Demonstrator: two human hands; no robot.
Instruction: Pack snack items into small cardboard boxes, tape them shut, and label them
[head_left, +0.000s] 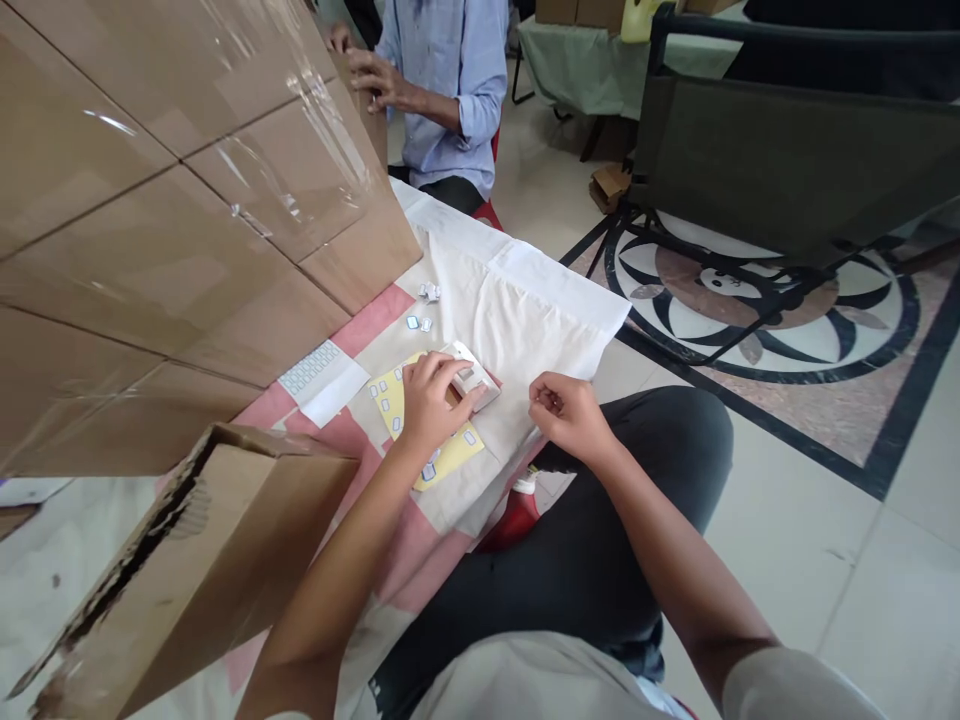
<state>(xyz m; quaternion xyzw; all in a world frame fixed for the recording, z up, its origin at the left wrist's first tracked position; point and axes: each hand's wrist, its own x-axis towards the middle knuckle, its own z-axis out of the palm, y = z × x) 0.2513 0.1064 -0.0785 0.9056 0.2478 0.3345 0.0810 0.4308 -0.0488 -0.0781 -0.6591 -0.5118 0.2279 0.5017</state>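
At the right edge of the yellow label sheet (pixel 452 462) lies a small white box (pixel 480 383), under the left hand (pixel 433 402). That hand is half open, thumb and fingertips on the box; whether it grips it is unclear. Right of the sheet, the right hand (pixel 566 412) is curled nearly closed, contents hidden. Beyond the sheet lie loose labels (pixel 412 322); left of it, a white sticker sheet (pixel 311 370) and stacked cartons (pixel 187 270).

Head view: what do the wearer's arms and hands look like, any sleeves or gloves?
The bare left hand and bare right hand show no gloves, cables or wristbands. The uncovered forearms carry no visible markings. A short, plain grey-beige fabric sleeve shows on the right side.
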